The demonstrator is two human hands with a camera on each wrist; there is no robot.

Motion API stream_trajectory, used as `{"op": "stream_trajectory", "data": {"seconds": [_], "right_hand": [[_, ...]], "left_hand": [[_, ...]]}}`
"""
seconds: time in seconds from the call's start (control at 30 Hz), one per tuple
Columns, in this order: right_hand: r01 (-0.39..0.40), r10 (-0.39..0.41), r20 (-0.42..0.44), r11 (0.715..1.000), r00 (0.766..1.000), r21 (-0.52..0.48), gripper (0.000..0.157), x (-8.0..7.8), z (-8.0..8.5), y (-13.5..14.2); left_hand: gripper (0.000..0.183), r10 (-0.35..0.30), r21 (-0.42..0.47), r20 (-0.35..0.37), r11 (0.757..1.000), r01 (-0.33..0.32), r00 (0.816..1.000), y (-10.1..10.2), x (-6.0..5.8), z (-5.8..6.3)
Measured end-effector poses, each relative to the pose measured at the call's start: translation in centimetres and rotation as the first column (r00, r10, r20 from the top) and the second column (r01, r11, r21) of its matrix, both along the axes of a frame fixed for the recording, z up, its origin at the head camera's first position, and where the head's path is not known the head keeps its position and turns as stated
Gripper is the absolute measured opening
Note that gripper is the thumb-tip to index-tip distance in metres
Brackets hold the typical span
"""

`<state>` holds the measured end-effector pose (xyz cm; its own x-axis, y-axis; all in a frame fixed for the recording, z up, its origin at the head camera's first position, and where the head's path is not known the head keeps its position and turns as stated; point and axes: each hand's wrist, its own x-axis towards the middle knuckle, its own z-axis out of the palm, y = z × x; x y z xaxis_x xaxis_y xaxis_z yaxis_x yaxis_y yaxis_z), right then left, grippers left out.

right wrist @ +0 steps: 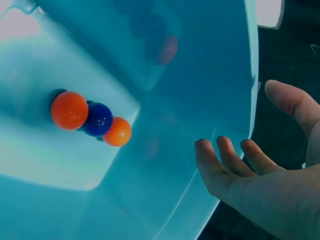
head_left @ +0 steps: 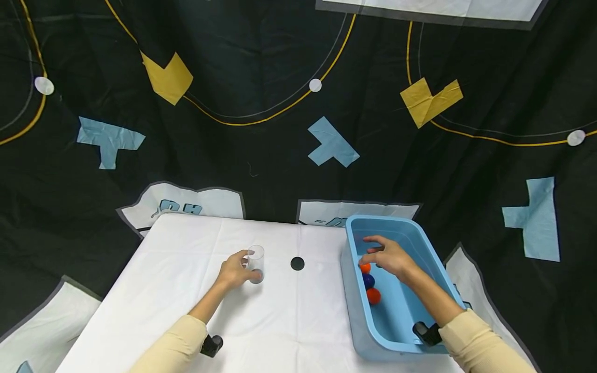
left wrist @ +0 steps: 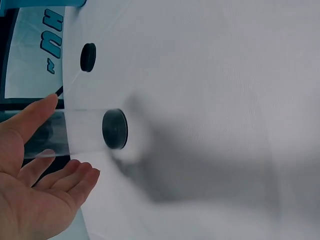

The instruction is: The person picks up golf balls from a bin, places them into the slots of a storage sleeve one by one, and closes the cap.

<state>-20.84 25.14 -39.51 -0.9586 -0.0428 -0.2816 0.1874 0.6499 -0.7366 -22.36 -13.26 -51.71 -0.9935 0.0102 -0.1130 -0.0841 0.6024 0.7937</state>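
Observation:
A clear, open-topped tube point(head_left: 256, 254) stands upright on the white table, a dark disc point(left wrist: 115, 129) at its base. Around its left side reaches my left hand point(head_left: 233, 272), thumb and index finger spread on either side of the glassy wall, the other fingers loosely extended. My right hand point(head_left: 394, 257) hovers inside the blue tub point(head_left: 352, 290), fingers apart and holding nothing. Below it, along the tub's left side, lie three balls in a row: an orange ball point(right wrist: 118, 132), a dark blue ball point(right wrist: 98, 119) and a red-orange ball point(right wrist: 69, 110).
A black disc point(head_left: 297, 263) lies on the white table point(head_left: 303, 311) between the tube and the tub. The tub's raised walls surround the balls. Behind the table hangs a black cloth point(head_left: 261, 171) with blue and yellow tape marks.

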Motion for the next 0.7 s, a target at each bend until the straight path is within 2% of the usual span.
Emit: {"op": "stream_trajectory", "data": {"seconds": [0.33,0.47,0.7], "right_hand": [[0.02,-0.02,0.0,1.0,1.0,-0.004,0.073,-0.1,-0.6,0.5],[0.018,-0.018,-0.006,1.0,1.0,-0.001,0.072,-0.2,-0.7,0.7],[0.006,-0.006,0.004,1.0,1.0,-0.013,0.069,-0.5,-0.8,1.6]], "left_hand": [[0.047,0.071,0.024,-0.064,0.997,-0.07,0.995,0.8,-0.1,-0.3],[0.043,0.07,0.011,-0.076,0.998,-0.069,0.995,0.9,-0.4,0.2],[0.04,0.032,-0.002,-0.076,0.999,-0.032,0.997,1.4,-1.1,1.4]]}}
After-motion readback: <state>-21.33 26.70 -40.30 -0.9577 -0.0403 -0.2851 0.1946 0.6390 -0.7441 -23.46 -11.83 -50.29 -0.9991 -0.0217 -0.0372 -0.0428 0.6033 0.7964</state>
